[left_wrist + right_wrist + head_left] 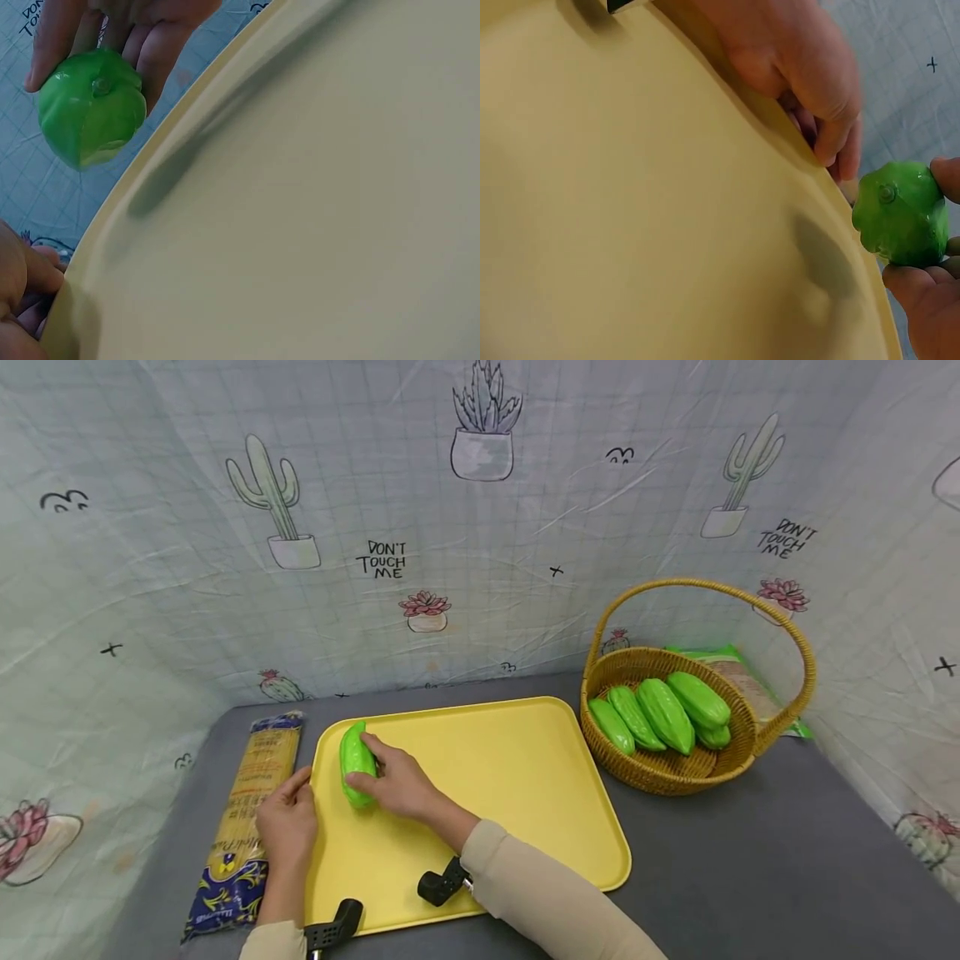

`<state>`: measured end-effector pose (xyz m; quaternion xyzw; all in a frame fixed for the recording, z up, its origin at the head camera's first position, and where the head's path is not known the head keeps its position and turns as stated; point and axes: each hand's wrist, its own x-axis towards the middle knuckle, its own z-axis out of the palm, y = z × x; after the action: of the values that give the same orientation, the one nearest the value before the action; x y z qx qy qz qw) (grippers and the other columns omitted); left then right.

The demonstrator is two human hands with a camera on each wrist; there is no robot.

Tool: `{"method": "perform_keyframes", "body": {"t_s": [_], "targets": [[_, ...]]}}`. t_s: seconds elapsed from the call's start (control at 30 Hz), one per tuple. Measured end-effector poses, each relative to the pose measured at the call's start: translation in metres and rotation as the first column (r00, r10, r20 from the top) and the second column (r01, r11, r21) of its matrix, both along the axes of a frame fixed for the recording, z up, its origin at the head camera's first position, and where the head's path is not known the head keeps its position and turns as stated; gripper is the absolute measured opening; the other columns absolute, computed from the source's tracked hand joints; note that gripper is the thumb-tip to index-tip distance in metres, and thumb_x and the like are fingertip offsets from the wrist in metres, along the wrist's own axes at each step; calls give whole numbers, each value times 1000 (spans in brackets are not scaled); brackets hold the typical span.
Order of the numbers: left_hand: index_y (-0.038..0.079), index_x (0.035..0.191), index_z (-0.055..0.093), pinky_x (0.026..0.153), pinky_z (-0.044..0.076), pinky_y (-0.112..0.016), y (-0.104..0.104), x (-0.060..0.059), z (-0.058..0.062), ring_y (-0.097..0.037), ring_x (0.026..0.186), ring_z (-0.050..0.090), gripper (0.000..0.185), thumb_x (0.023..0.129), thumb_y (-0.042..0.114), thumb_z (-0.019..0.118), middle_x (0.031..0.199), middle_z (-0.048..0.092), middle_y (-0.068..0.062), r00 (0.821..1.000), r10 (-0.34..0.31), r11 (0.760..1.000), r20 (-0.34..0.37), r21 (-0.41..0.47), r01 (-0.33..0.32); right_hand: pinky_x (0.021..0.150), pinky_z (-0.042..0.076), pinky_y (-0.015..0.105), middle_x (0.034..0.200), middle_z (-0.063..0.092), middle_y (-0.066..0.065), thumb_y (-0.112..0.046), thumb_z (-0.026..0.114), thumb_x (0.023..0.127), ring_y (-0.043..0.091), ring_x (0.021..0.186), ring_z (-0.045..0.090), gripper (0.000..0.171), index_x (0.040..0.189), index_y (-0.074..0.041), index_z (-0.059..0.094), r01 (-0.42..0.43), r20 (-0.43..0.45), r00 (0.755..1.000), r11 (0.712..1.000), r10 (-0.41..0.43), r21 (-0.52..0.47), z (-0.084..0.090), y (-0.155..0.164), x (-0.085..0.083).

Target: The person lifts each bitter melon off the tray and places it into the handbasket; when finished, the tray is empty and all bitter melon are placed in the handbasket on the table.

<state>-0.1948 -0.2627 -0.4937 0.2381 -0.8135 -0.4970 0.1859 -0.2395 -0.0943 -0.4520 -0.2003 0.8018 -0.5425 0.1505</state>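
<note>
A glossy green gourd (356, 758) with lengthwise ridges is gripped by my right hand (403, 787), thumb on one side and fingers on the other. It is held above the left end of a yellow tray (495, 777), and its shadow falls on the tray surface. In the left wrist view the blunt stem end of the gourd (94, 105) faces the camera. My left hand (287, 820) pinches the tray's left rim; the right wrist view shows the bent fingers (831, 139) at that edge, their tips partly hidden.
At the right stands a wicker basket (637, 777) with a tall handle, holding several similar green gourds (663, 714). Behind it lies a green-edged packet (738, 681). A pack of spaghetti (251, 802) lies left of the tray on the grey table (720, 877). Printed cloth (525, 568) surrounds the table.
</note>
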Motion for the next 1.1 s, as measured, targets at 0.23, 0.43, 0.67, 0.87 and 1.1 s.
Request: {"method": "perform_keyframes", "body": {"t_s": [0.23, 0.43, 0.67, 0.87, 1.1], "targets": [[2, 138, 63, 63, 34, 6, -1, 1, 0, -43, 121, 64, 36, 106, 11, 48, 140, 61, -26, 1000, -8, 1000, -11, 4, 8, 111, 48, 33, 162, 42, 9, -35, 61, 103, 22, 144, 50, 70, 163, -18, 28, -42, -36, 999, 999, 41, -16, 7, 7, 5], [0, 138, 63, 64, 33, 7, -1, 1, 0, -44, 123, 63, 36, 106, 9, 48, 140, 61, -27, 1000, -7, 1000, -20, 3, 7, 110, 48, 26, 164, 39, 11, -32, 61, 103, 21, 145, 48, 71, 163, -16, 26, -80, -59, 995, 996, 78, -43, 12, 17, 10], [1, 139, 62, 63, 34, 6, 0, 2, 1, -44, 123, 63, 36, 107, 10, 48, 142, 60, -26, 1000, -10, 1000, -11, 20, 10, 111, 46, 25, 169, 27, 10, -30, 60, 104, 23, 148, 43, 72, 164, -14, 23, -115, -60, 992, 991, 111, -72, 19, 30, 17], [2, 139, 63, 65, 31, 7, 0, 2, 2, -42, 128, 60, 37, 107, 12, 47, 143, 59, -25, 1000, -9, 1000, 2, 18, 9, 113, 43, 26, 171, 20, 10, -28, 59, 105, 24, 151, 38, 72, 164, -13, 20, -149, -71, 987, 984, 142, -101, 24, 42, 20], [2, 139, 62, 66, 32, 8, 0, 2, 0, -41, 128, 60, 37, 107, 11, 48, 143, 60, -24, 1000, -5, 1000, -5, 16, 5, 114, 44, 29, 172, 16, 8, -25, 57, 105, 25, 152, 38, 70, 164, -14, 20, -147, -42, 989, 982, 143, -118, 24, 57, 23]]}}
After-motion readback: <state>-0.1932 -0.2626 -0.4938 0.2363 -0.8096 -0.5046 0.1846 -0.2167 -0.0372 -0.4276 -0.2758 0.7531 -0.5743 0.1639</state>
